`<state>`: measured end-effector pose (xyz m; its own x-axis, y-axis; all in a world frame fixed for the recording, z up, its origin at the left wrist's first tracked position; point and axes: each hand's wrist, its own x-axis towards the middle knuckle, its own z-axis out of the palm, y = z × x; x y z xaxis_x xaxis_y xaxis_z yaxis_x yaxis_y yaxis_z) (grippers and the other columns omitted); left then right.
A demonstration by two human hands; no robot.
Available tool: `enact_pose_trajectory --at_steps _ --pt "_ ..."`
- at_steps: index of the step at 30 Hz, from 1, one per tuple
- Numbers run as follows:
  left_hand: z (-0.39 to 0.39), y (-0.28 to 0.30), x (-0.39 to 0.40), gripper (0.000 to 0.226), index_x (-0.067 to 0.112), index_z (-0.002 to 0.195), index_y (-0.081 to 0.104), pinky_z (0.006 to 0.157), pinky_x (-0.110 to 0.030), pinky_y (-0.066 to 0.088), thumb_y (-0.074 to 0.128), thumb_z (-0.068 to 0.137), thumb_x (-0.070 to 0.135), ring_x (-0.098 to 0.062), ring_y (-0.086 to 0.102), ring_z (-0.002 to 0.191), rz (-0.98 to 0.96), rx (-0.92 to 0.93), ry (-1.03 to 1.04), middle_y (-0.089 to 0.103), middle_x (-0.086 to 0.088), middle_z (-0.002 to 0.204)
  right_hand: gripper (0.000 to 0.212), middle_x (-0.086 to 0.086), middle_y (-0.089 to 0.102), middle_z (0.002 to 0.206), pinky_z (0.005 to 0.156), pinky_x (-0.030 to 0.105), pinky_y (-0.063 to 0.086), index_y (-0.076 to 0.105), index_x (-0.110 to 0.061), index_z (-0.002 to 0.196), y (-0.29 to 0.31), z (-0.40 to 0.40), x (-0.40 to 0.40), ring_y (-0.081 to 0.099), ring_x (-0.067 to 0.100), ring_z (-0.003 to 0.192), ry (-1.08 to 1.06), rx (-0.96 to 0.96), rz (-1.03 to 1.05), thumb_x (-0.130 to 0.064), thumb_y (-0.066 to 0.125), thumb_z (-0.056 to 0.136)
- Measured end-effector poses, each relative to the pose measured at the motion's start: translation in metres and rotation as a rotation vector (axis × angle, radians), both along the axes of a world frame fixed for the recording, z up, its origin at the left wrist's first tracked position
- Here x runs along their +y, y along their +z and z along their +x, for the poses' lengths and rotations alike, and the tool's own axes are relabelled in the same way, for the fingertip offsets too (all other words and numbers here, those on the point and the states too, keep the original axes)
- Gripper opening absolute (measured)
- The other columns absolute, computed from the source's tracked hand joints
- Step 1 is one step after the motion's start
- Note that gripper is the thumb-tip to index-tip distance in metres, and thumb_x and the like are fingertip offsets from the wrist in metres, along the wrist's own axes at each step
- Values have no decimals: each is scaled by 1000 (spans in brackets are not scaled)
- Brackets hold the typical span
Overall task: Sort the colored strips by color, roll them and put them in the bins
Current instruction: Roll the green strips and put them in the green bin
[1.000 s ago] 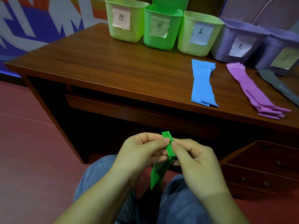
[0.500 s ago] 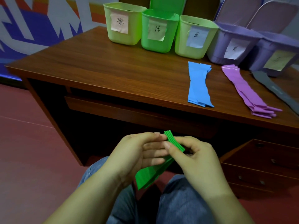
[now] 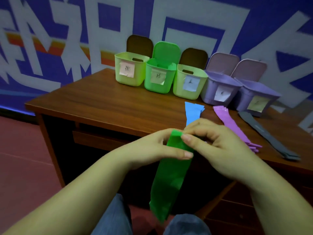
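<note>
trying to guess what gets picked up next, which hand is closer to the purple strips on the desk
Right. The right hand pinches the green strips just left of the purple strips, overlapping their near ends. The left hand is farther left, beyond the green strips.

Green strips held upright between both hands' fingers, other strips and five bins beyond.

The green strips (image 3: 171,175) form a flat stack, top end pinched between the fingers (image 3: 187,139) of both hands, the rest hanging down below them toward the lap. Beyond the fingers on the surface lie the blue strips (image 3: 193,111), partly hidden behind the right fingers; just right of them the purple strips (image 3: 227,122), and farthest right the grey strips (image 3: 264,133), all lying flat in stacks. Behind these stand five open-lidded bins in a row, each with a paper label: pale green bin (image 3: 130,72), green bin (image 3: 160,78), second pale green bin (image 3: 189,82), and two purple bins (image 3: 220,89).
</note>
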<state>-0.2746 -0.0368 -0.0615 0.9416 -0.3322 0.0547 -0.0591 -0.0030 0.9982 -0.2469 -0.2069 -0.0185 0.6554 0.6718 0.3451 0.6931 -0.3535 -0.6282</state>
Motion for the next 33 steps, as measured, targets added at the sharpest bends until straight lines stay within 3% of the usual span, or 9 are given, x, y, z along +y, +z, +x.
enact_pose_trajectory --at_steps 3,8,13,17,21,24,26,29,33 --pt "5 17 -10 20 14 87 73 72 -20 53 59 74 10 -11 67 77 -200 28 -57 71 -3 84 13 -10 56 84 75 10 40 67 -41 84 32 2 4 57 4 85 -1 -143 -67 -39 54 81" --pt "15 28 -15 28 5 77 72 75 -34 54 48 82 17 -26 68 70 -314 34 -191 70 -18 76 6 -13 63 92 78 14 44 63 -41 89 58 13 10 58 0 87 -14 -210 -150 -39 58 86" --pt "20 28 -13 27 10 82 74 81 -36 53 49 84 19 -26 69 74 -333 60 -206 70 -18 81 14 -7 68 94 85 31 50 62 -37 79 66 20 14 62 5 89 -25 -184 -200 -25 63 87" --pt "23 16 -10 24 8 91 71 81 -30 54 51 81 15 -21 70 77 -348 90 -165 72 -14 86 19 -8 71 89 82 24 50 62 -36 77 68 25 15 64 6 86 -29 -142 -150 -20 63 88" --pt "24 -7 -9 25 8 85 76 79 -30 55 54 80 19 -22 70 76 -327 167 -144 72 -14 86 17 -10 66 81 75 15 48 61 -31 78 74 44 14 61 4 78 -126 -110 -23 -19 61 89" --pt "28 -20 -12 32 9 83 77 77 -31 56 52 79 28 -23 70 75 -375 283 -136 71 -12 81 12 3 70 90 88 36 53 63 -28 81 74 66 18 65 23 91 -197 -75 -7 -21 61 90" --pt "31 -26 -16 38 9 85 77 80 -32 55 52 77 37 -23 70 78 -399 363 -149 72 -11 83 9 5 70 94 91 44 51 63 -27 83 69 77 23 64 25 94 -220 -53 -55 -22 61 91" --pt "37 -40 -19 46 9 88 76 83 -34 54 58 69 47 -23 69 81 -471 435 -160 71 -10 84 7 7 69 97 93 45 50 65 -20 89 61 94 29 61 19 89 -272 -13 -83 -22 59 92" --pt "44 -52 -22 45 10 81 77 74 -33 56 58 68 48 -20 67 66 -510 416 -144 67 -7 71 8 7 67 95 92 41 51 65 -16 92 53 110 32 57 16 86 -285 17 -89 -21 59 92"
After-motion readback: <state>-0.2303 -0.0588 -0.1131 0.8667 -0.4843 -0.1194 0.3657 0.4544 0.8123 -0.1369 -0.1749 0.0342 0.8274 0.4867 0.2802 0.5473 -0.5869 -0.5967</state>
